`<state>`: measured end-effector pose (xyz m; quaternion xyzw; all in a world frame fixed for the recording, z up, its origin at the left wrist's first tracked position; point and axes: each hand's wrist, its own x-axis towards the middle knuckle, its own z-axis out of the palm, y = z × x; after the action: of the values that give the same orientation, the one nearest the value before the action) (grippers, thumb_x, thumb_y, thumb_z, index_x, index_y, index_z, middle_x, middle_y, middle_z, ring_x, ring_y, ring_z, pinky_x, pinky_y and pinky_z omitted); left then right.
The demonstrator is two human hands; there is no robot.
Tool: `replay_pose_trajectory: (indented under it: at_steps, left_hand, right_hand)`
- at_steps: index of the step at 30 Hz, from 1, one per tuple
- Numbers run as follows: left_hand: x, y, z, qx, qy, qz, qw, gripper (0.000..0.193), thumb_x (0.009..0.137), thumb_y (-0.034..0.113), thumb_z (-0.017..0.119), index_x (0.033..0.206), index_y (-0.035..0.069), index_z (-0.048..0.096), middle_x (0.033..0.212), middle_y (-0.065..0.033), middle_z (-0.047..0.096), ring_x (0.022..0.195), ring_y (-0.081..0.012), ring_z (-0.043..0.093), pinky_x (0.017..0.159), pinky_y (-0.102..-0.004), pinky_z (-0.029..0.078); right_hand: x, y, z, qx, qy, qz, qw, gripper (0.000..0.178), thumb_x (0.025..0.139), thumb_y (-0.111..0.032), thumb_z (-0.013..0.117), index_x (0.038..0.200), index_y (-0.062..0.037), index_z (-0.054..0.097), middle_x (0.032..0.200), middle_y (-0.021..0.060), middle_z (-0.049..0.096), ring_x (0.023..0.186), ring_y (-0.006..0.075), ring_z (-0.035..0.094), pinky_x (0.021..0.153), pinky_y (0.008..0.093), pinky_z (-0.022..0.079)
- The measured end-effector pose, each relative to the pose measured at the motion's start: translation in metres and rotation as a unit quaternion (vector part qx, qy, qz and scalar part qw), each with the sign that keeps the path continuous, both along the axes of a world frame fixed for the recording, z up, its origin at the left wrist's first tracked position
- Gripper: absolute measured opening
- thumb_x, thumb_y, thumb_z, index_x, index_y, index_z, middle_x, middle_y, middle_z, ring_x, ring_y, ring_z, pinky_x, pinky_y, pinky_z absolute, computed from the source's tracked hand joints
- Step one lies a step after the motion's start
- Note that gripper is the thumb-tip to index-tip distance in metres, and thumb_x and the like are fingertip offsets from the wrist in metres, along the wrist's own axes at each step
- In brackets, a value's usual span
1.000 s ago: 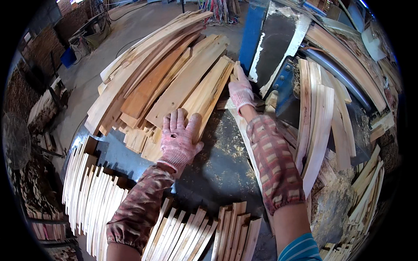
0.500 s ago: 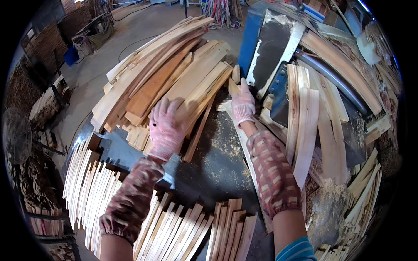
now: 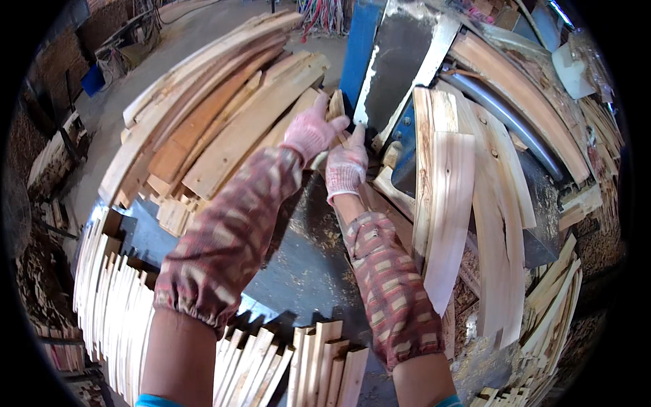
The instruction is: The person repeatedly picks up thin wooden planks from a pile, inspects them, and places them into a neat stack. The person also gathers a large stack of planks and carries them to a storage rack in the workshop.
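My left hand point(image 3: 310, 130), in a pink-and-white knit glove, lies at the right side of a stack of curved wooden boards point(image 3: 244, 129), index finger and thumb stretched apart. Just to its right, my right hand point(image 3: 347, 165), gloved alike, has its fingers closed at a narrow piece of wood, mostly covered by the hands. Its fingertips are close to the foot of an upright blue-and-dark machine column point(image 3: 395, 64). A short wooden piece point(image 3: 336, 104) stands between the left hand and the column. Patterned sleeve covers are on both forearms.
Sawdust lies on the dark metal table point(image 3: 305, 237). Rows of thin wooden strips point(image 3: 112, 305) line its near left edge, with more strips point(image 3: 325, 363) at the front. Long pale boards point(image 3: 451, 203) lean right of the column, beside a metal roller point(image 3: 508, 119).
My left hand has moved off the board stack's front, right and away from me, to beside my right hand. The view has shifted, and my right hand remains near the column's foot.
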<state>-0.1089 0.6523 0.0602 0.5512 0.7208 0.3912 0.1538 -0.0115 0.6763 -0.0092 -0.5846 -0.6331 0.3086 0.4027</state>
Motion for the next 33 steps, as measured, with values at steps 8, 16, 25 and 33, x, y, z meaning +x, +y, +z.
replay_pose_trajectory:
  at_steps: [8,16,25,33]
  left_hand:
    - [0.029,0.078,-0.004,-0.152,0.075,0.124,0.978,0.065,0.085,0.051,0.065,0.129,0.003,0.058,0.121,-0.0225,0.067,0.118,-0.0357,0.062,0.099,-0.0463,0.050]
    - [0.028,0.047,0.023,-0.098,0.229,0.122,0.961,0.038,0.091,0.033,0.059,0.114,0.005,0.068,0.111,-0.0230,0.071,0.106,-0.0385,0.068,0.090,-0.0483,0.055]
    - [0.026,-0.189,-0.014,0.022,0.245,0.109,0.963,0.037,0.085,0.027,0.069,0.114,0.007,0.057,0.073,-0.0200,0.065,0.071,-0.0423,0.066,0.062,-0.0514,0.053]
    - [0.064,-0.315,-0.007,-0.159,0.094,-0.024,0.983,0.067,0.081,0.028,0.073,0.140,0.008,0.047,0.125,-0.0200,0.063,0.114,-0.0389,0.061,0.096,-0.0459,0.050]
  right_hand:
    - [0.014,-0.025,-0.004,0.053,0.100,0.064,0.991,0.060,0.098,-0.025,0.063,0.148,-0.0047,0.037,0.116,0.0163,0.067,0.100,0.0267,0.066,0.081,0.0352,0.053]
    - [0.010,-0.078,-0.040,0.155,-0.053,-0.023,0.986,0.049,0.095,-0.024,0.060,0.139,-0.0065,0.051,0.084,0.0153,0.070,0.070,0.0340,0.067,0.070,0.0391,0.054]
    - [0.047,-0.203,-0.085,-0.465,0.652,0.518,0.301,0.043,0.097,-0.015,0.060,0.140,-0.0138,0.054,0.099,0.0124,0.073,0.086,0.0361,0.070,0.076,0.0371,0.058]
    - [0.244,-0.321,0.056,-0.166,0.097,0.202,0.960,0.031,0.096,-0.015,0.066,0.124,-0.0001,0.066,0.115,0.0111,0.070,0.108,0.0193,0.065,0.095,0.0287,0.050]
